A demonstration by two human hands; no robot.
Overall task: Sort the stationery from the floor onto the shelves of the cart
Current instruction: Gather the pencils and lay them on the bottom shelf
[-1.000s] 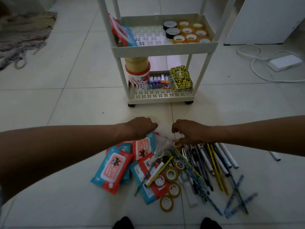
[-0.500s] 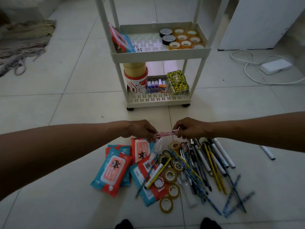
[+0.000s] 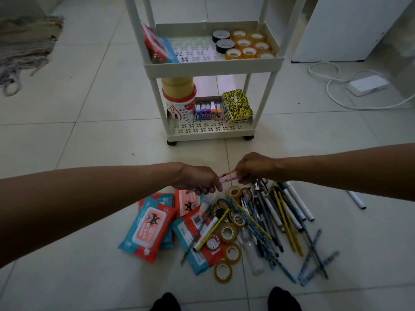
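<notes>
- Both hands meet above the pile on the floor: the left hand point(image 3: 197, 179) and the right hand point(image 3: 252, 168) each pinch an end of a small bunch of pink pens point(image 3: 227, 176), fingers curled around it. How many pens are in the bunch is too blurred to tell.
- Nearest the feet, tape rolls point(image 3: 228, 232) lie loose on the floor tiles point(image 3: 67, 277), with one roll apart at the near edge of the pile.
- Left of them sit wipe packs point(image 3: 149, 231), overlapping one another; a pencil and a marker rest across one pack.
- To the right, a spread of pens and pencils point(image 3: 280, 218) fans out, crossing each other; one marker point(image 3: 357, 200) lies well apart to the right.
- Beyond the hands stands the cart point(image 3: 213, 66). Its lower shelf holds a tub, small staplers and yellow notebooks point(image 3: 237, 105); the upper shelf holds tape rolls at its right side and a wipe pack leaning at its left edge.
- Risk, as I judge it: a thin pen could slip from the pinch during the handover and drop back into the pile.
- A second risk: pens laid flat on the perforated shelf could roll, or the bunch could end up on the wrong shelf, since no pens are visible on the cart yet.
</notes>
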